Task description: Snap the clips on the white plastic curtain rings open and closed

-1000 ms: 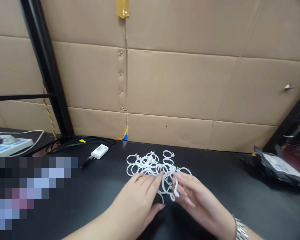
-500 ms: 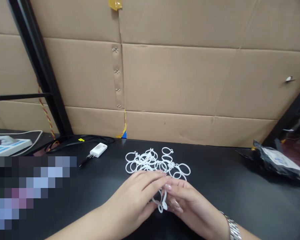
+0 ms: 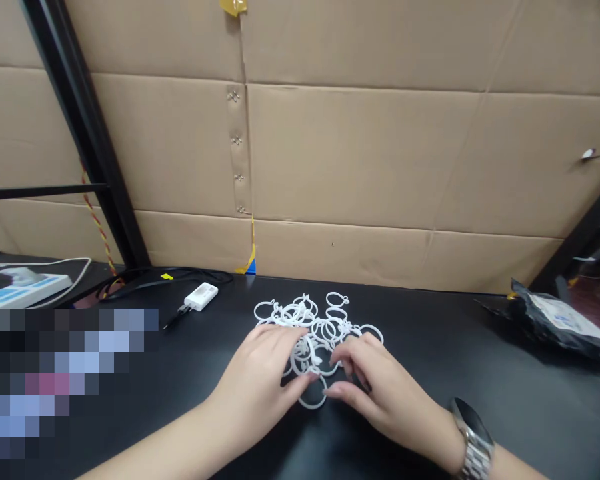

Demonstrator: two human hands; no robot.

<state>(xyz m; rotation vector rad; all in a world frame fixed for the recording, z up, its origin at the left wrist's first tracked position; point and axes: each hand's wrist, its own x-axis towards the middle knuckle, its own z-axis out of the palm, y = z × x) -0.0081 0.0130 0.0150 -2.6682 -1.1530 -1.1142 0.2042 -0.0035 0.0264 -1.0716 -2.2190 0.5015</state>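
Observation:
Several white plastic curtain rings, each with a small eyelet, lie in a loose, overlapping pile on the black table. My left hand curls over the near left part of the pile, thumb and fingers around a curtain ring; its outer fingers hide some rings. Close to my left thumb, another curtain ring stands out at the near edge of the pile. My right hand is at the right side, thumb and fingers apart, with its thumb tip beside that near ring and nothing visibly gripped.
A white charger with a black plug end lies at the back left. Further left are a power strip and black cables. A dark plastic package sits at the right. A cardboard wall closes off the back.
My hands were together around a curtain ring and have moved apart. My right hand has opened, and more rings show between the hands. The view has shifted slightly.

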